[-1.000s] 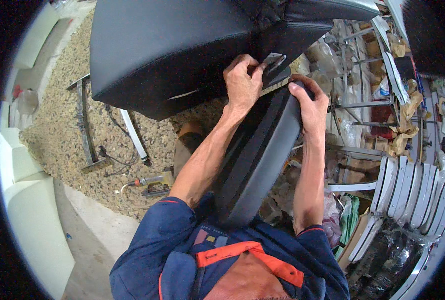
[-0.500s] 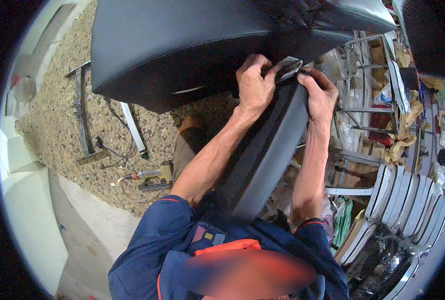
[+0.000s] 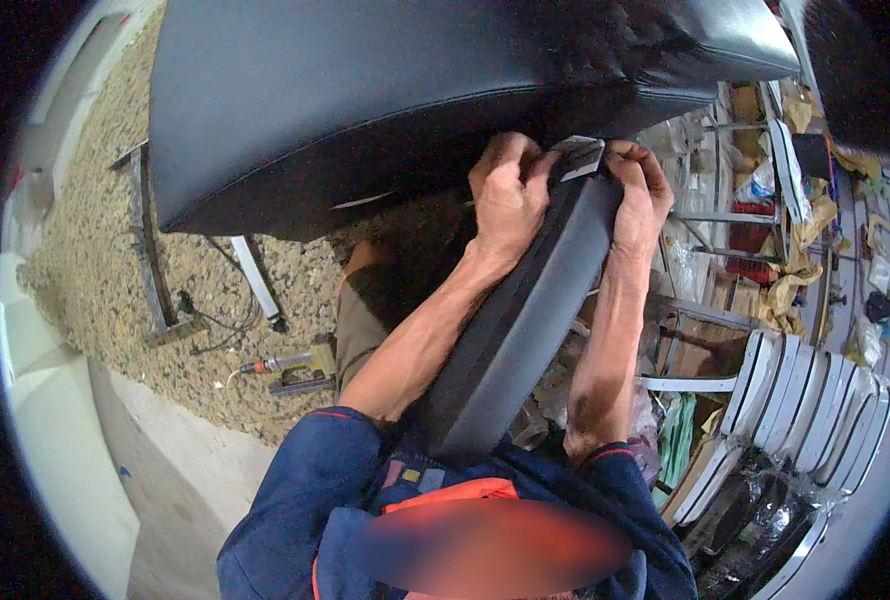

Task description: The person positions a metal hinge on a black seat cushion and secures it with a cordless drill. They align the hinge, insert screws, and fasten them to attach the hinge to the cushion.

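A long black padded piece, like an armrest [image 3: 540, 320], slants from my chest up toward the middle of the view. At its far end sits a small grey flat plate [image 3: 582, 158]. My left hand [image 3: 510, 205] is closed at the left edge of that end, thumb and fingers pinching the black cover beside the plate. On the other side my right hand [image 3: 640, 195] is closed too, its thumb and curled fingers gripping the cover at the far right corner. Just beyond both hands stands a large black upholstered seat section [image 3: 365, 75], its underside in shadow.
On the pebbled floor [image 3: 75, 290] at left lie a yellow staple gun [image 3: 303, 366], a metal bar frame [image 3: 150, 245], a pale strip [image 3: 255, 280] and a dark cable. Curved grey-white frame parts [image 3: 800, 405] are stacked at right, near metal racking [image 3: 710, 217] and crumpled brown paper [image 3: 815, 225].
The grey plate has tilted and shows more of its face. Both hands sit slightly lower in the view, still at the armrest's far end. The large seat appears shifted down and left.
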Available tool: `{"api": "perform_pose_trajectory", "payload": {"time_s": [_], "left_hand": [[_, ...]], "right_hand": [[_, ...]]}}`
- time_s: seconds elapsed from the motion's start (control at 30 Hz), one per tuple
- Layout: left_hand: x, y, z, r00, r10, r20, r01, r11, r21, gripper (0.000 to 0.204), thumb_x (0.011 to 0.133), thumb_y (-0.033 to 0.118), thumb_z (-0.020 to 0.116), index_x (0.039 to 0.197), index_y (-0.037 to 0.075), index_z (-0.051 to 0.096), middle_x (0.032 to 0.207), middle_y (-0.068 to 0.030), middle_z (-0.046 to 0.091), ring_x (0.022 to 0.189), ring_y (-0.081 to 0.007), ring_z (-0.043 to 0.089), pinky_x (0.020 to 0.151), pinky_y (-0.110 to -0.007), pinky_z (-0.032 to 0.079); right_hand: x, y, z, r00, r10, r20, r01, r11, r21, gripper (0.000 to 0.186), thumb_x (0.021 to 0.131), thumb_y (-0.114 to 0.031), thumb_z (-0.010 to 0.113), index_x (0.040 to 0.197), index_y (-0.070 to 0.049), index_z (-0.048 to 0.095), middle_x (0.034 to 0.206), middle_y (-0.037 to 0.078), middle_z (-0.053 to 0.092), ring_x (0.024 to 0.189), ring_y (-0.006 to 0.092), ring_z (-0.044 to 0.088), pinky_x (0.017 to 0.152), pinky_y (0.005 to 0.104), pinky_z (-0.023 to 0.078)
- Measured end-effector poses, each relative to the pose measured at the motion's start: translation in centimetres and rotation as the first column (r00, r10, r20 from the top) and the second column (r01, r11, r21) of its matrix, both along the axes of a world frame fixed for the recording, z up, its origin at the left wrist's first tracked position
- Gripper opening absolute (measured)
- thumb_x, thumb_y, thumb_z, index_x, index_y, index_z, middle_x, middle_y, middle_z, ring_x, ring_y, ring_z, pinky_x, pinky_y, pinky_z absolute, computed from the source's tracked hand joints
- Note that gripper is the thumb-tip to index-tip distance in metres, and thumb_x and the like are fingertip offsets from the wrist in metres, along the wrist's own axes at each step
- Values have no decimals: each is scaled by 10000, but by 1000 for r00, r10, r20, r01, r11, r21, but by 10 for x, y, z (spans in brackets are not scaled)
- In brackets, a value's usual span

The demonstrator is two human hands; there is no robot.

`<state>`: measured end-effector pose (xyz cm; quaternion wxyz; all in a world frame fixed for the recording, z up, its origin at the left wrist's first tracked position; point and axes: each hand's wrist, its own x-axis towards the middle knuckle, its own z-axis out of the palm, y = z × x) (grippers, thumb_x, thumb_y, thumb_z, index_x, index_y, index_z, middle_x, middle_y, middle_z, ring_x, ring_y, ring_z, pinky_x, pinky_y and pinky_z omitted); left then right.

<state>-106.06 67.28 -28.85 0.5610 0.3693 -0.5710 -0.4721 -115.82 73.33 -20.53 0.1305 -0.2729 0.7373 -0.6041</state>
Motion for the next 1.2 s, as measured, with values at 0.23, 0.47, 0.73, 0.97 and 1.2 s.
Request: {"api": "perform_pose_trajectory", "payload": {"time_s": [0.23, 0.47, 0.73, 0.97, 1.2], "left_hand": [[3, 0, 5, 998, -67, -5, 67, 996, 53, 142, 879, 113, 753, 872, 3, 664, 743, -127, 673, 628, -197, 622, 619, -348, 501], [11, -5, 29, 973, -162, 164, 129, 973, 193, 150, 876, 95, 741, 846, -19, 649, 673, -111, 648, 579, -139, 566, 561, -334, 468], [5, -7, 51, 925, -291, 242, 185, 905, 383, 80, 932, 31, 667, 956, -44, 679, 841, -46, 709, 737, -70, 595, 663, -254, 470], [12, 1, 70, 931, -274, 240, 93, 817, 570, 148, 1001, 53, 612, 1064, -48, 701, 966, -78, 727, 827, -107, 667, 768, -248, 542], [24, -2, 82, 915, -366, -169, 394, 724, 567, 147, 994, 99, 637, 1051, -12, 713, 1036, -96, 741, 931, -162, 687, 884, -311, 537]], "right_hand": [[15, 4, 14, 984, 82, -158, -51, 981, 188, 312, 795, -213, 822, 993, 1, 710, 911, 43, 712, 836, 114, 618, 783, 271, 496], [10, 14, 10, 963, 228, -140, -217, 972, 95, 460, 746, -185, 863, 1127, -6, 677, 1063, 61, 685, 964, 142, 626, 875, 290, 500], [-26, 92, -194, 883, -135, 449, 241, 952, -187, 583, 904, -230, 746, 1366, 52, 528, 1384, 163, 557, 1277, 266, 535, 1100, 381, 407], [45, 172, -350, 739, -238, 631, -5, 934, 359, 756, 910, -344, 751, 1466, 54, 429, 1490, 208, 476, 1369, 354, 455, 1156, 447, 336], [-62, 91, -224, 932, 334, 143, -304, 932, -198, 983, 617, -364, 939, 1454, -95, 499, 1484, 165, 482, 1378, 346, 461, 1179, 464, 337]]}}
